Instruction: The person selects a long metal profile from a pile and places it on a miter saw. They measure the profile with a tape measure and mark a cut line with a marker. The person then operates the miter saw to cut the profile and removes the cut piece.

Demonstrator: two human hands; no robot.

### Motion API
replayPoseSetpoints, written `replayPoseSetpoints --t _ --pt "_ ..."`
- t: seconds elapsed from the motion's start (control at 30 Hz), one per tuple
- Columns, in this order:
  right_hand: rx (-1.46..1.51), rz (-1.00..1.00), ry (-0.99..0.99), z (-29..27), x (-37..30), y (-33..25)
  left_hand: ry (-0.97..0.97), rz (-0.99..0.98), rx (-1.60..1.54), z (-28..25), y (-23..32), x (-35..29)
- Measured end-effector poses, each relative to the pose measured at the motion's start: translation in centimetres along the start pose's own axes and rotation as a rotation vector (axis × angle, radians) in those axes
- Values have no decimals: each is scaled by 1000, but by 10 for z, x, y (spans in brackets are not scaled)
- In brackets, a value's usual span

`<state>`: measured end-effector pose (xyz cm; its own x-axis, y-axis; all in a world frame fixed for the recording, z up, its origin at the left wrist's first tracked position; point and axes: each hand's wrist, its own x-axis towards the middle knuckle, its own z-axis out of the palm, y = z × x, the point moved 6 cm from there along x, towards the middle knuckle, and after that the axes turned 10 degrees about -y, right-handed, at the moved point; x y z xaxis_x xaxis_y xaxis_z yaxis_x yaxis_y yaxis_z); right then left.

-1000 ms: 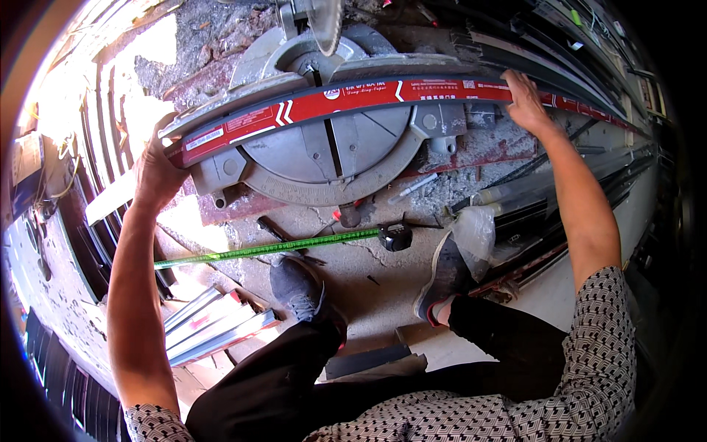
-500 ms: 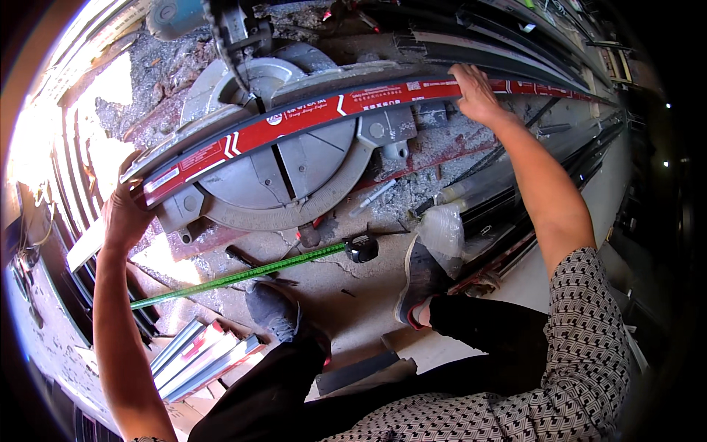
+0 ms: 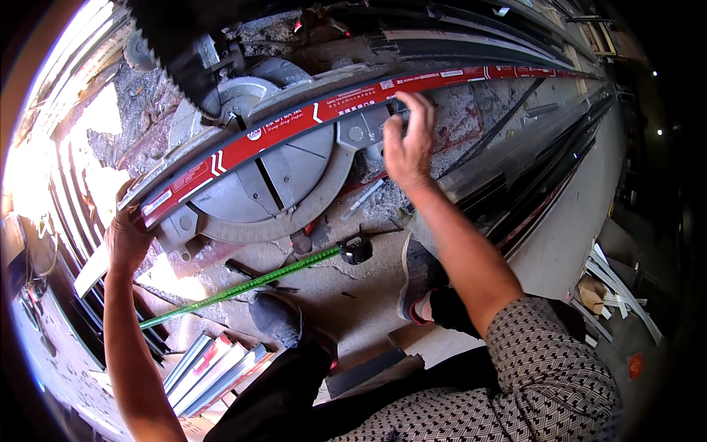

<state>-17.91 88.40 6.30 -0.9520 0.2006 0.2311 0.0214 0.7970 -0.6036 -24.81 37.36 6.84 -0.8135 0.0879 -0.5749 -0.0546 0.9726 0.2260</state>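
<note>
A long metal profile with a red printed film [image 3: 283,131] lies across the round grey base of a miter saw [image 3: 302,166], along its fence. My left hand [image 3: 129,237] is closed around the profile's left end. My right hand [image 3: 410,147] is just in front of the profile, right of the saw base, thumb and fingers apart and bent, with nothing in it; whether a fingertip brushes the film I cannot tell. Above the fence, at upper left, hangs a dark toothed saw blade [image 3: 166,59].
A green tape measure [image 3: 258,283] is drawn out on the floor, its black case [image 3: 356,250] near my shoe [image 3: 276,317]. A white marker [image 3: 362,199] lies by the base. Profile offcuts [image 3: 210,372] are at lower left; long dark profiles [image 3: 530,199] lie to the right.
My right hand has let go of the profile and moved left, toward the saw base. My left hand keeps its hold. More of the toothed blade shows at upper left.
</note>
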Motion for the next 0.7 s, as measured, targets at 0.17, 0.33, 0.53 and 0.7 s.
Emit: replayPoseSetpoints --t 0.17,0.33,0.53,0.7 --pt "-99 -4 140 36 -10 -3 45 15 48 0 4 -2" --pt "-79 -97 201 38 -6 -2 93 81 -170 2 0 -7" --pt "-63 -114 199 35 -10 1 -10 135 -539 12 -2 -1" --pt "-49 -86 192 35 -5 1 -48 166 -520 18 -13 6"
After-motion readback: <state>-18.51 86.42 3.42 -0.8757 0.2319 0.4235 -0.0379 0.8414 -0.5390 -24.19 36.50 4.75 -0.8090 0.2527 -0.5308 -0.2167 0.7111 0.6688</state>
